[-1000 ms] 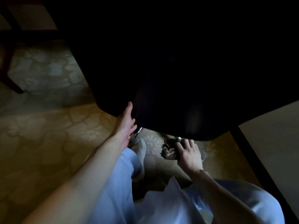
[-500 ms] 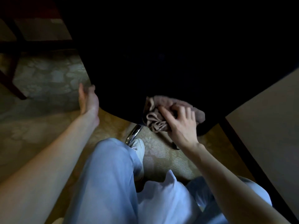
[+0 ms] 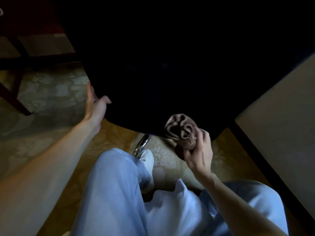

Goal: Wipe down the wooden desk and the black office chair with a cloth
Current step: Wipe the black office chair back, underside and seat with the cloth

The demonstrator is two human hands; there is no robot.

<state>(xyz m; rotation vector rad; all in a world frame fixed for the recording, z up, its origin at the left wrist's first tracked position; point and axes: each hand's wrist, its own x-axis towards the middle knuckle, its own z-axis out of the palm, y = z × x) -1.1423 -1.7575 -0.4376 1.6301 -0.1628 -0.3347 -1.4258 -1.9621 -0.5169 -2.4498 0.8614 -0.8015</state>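
The scene is dim and underexposed. The black chair (image 3: 170, 65) is a near-featureless dark mass with no surface detail. Warm yellowish light falls on the carpet (image 3: 42, 137) at near left, fading to shadow farther off. A chrome chair leg (image 3: 142, 144) shows a small glint. Edges look soft and slightly stretched by the wide lens.

Left hand (image 3: 95, 106) on chair (image 3: 170, 65) left edge; cloth (image 3: 180, 129) at right.

bunched brown cloth (image 3: 181, 129) against black chair (image 3: 170, 65)
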